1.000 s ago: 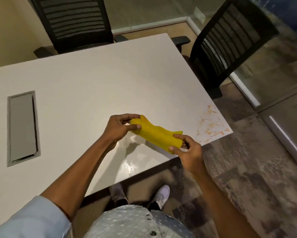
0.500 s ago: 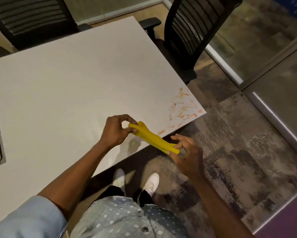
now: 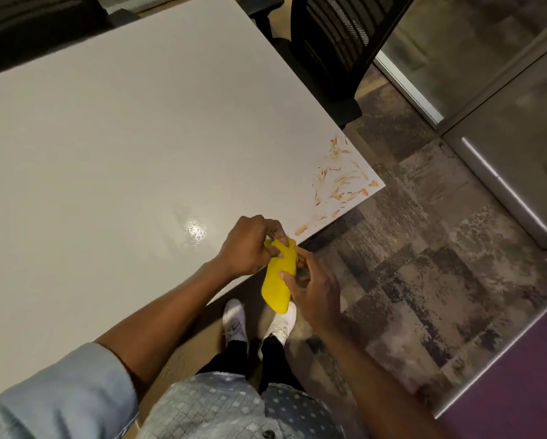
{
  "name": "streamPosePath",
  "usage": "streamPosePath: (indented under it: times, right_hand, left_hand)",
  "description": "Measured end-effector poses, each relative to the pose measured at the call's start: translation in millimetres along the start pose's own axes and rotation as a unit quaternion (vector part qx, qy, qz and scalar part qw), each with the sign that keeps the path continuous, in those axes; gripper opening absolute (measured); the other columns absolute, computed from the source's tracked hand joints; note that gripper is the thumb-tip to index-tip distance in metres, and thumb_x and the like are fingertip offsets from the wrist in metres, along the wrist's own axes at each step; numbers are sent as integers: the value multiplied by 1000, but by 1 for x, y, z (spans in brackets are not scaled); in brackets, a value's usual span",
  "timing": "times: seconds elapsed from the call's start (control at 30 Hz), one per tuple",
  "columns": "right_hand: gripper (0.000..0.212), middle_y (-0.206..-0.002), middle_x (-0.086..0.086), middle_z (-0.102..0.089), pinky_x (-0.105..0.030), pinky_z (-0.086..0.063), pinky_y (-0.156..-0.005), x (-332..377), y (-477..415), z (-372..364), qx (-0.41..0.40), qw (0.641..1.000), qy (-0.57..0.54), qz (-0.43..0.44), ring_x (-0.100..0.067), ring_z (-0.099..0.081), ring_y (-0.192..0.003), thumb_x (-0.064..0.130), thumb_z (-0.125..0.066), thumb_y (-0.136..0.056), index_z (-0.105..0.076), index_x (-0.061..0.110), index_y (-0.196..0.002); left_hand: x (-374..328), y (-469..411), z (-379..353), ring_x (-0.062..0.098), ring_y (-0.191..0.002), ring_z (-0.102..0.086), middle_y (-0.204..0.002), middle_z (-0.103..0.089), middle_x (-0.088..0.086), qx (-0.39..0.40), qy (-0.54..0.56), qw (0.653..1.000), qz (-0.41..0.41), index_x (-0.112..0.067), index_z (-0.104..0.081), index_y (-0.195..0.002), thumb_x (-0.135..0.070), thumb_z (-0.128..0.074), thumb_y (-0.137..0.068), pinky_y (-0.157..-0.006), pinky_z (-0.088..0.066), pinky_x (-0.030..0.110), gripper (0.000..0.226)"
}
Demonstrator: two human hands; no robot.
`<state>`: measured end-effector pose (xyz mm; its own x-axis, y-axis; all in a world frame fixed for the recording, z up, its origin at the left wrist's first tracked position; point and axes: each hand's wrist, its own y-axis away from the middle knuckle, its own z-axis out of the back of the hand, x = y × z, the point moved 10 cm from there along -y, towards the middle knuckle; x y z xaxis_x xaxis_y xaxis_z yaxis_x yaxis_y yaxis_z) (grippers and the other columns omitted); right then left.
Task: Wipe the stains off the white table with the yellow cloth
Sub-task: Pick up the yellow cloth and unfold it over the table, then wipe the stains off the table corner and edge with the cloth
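We hold the yellow cloth (image 3: 278,277) in the air at the near edge of the white tabletop (image 3: 123,147), gathered into a narrow fold that hangs partly over the floor. It does not touch the surface. Our left hand (image 3: 250,245) pinches its upper end between thumb and fingertips, and our right hand (image 3: 313,291) closes its thumb and fingers on the cloth's right side, the remaining fingers loosely curled.

We judge the step in hand to be readying the cloth, bunching or folding it into a pad before any wiping. The orange stains (image 3: 338,182) lie untouched at the near right corner of the tabletop, with one smear (image 3: 300,229) at the near edge just right of our left hand, so the task itself is not yet begun.

The next move calls for settling the cloth in one hand, carrying it right to the corner, pressing it flat and rubbing across the streaks. A black mesh chair (image 3: 335,42) stands beyond the far right edge, well apart from the stains.
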<state>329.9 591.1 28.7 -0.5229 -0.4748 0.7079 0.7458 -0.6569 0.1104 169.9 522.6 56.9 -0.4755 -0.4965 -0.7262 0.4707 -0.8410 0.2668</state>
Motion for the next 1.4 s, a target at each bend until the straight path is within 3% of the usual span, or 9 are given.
streamPosePath:
  times: [0.13,0.27,0.47,0.6,0.77,0.87,0.97,1.1,1.4]
  right_hand:
    - [57,-131,-6,-72,-38,-57,-92,9,1,-7,-64,997,-14,-28,-22,-67,-116,51,-65,-94,-63,17,-140]
    - [31,-114,-8,-76,-26,-47,-81,12,-6,-13,-107,993,42,-2,-27,-71,-103,24,-72,-97,-72,12,-126]
    - [20,-110,-13,-72,-39,-52,-77,-2,-30,-3,-179,977,110,-22,-36,-67,-101,13,-71,-92,-73,9,-112]
    - [30,-135,-16,-67,-46,-56,-93,5,-49,-55,-96,974,199,45,-38,-61,-121,11,-74,-90,-70,5,-119]
    - [65,-154,-27,-49,-58,-51,-109,8,-22,-137,-14,955,251,156,-45,-48,-144,-6,-70,-89,-43,-4,-148]
    - [69,-170,-17,-27,-56,-32,-125,-7,-13,-149,49,933,301,194,-39,-20,-159,-5,-47,-97,-27,9,-162]
    - [78,-174,-11,-17,-54,-19,-130,-32,-38,-132,60,939,313,127,-34,-6,-162,-4,-33,-93,-15,19,-166]
    - [80,-173,-14,-18,-54,-17,-130,-33,-87,-121,48,954,293,44,-38,-5,-162,1,-33,-88,-19,18,-165]
    - [84,-174,-10,-13,-55,-22,-129,-44,-36,-109,73,950,291,90,-36,-3,-162,-4,-50,-91,-19,20,-166]
  left_hand:
    - [9,-3,1,23,-89,-70,-94,-78,0,-27,16,999,9,-25,-78,-94,-33,-76,-77,-80,-56,42,19]
    - [22,0,1,19,-89,-72,-94,-79,-6,-47,22,999,4,-29,-77,-92,-31,-81,-78,-80,-57,41,15]
    - [79,9,1,30,-130,-60,-139,-68,3,-51,-109,992,36,-18,-67,-131,-33,-79,-91,-107,-47,44,45]
    - [126,23,-3,34,-163,-25,-172,-32,17,-24,-181,982,48,-5,-46,-155,-32,-62,-101,-128,-31,49,62]
    - [162,30,-24,34,-167,5,-178,4,21,49,-242,968,38,2,-18,-166,-59,-52,-104,-135,-14,47,93]
    - [161,31,-33,36,-166,13,-176,13,23,47,-264,962,46,3,-10,-167,-66,-46,-103,-135,-10,50,101]
    - [160,30,-40,36,-164,18,-175,18,23,35,-265,962,60,4,-7,-167,-70,-41,-102,-136,-5,50,104]
    - [155,23,-47,36,-164,20,-175,20,23,3,-243,968,63,3,-6,-167,-75,-42,-98,-136,-5,50,110]
    - [142,-6,-68,37,-161,30,-170,32,25,17,-233,971,57,4,12,-165,-90,-34,-89,-135,6,49,130]
